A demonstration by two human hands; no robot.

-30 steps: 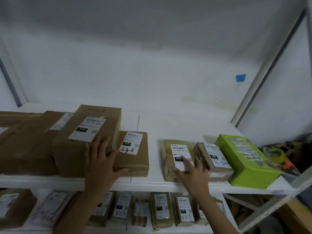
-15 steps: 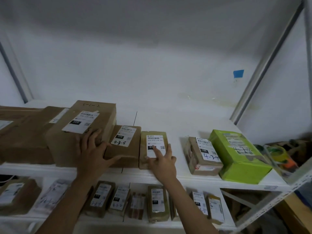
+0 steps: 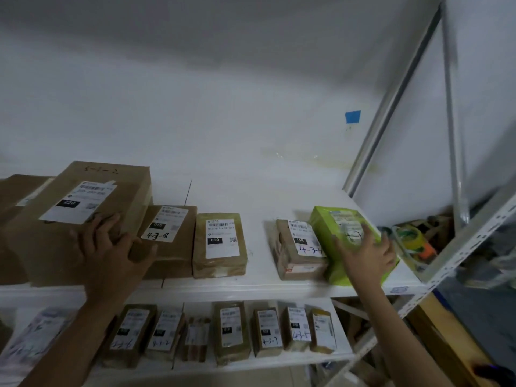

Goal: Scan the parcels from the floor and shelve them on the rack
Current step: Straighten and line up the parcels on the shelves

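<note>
Up on the rack's upper shelf [image 3: 259, 277], the left hand [image 3: 111, 247] lies flat, fingers straight, against the big brown box [image 3: 55, 241]. Further right on that shelf, the right hand [image 3: 363, 254] spreads straight fingers over the green parcel [image 3: 324, 227], gripping nothing.

Brown labelled parcels [image 3: 220, 244] lie flat in a row on the white rack [image 3: 251, 286], a green parcel [image 3: 332, 227] rightmost.

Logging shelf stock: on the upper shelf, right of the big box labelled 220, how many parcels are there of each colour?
Brown: 3 (4-3-8 box, 010 parcel, 15H parcel)
Green: 1 (green parcel)
Total: 4
</note>
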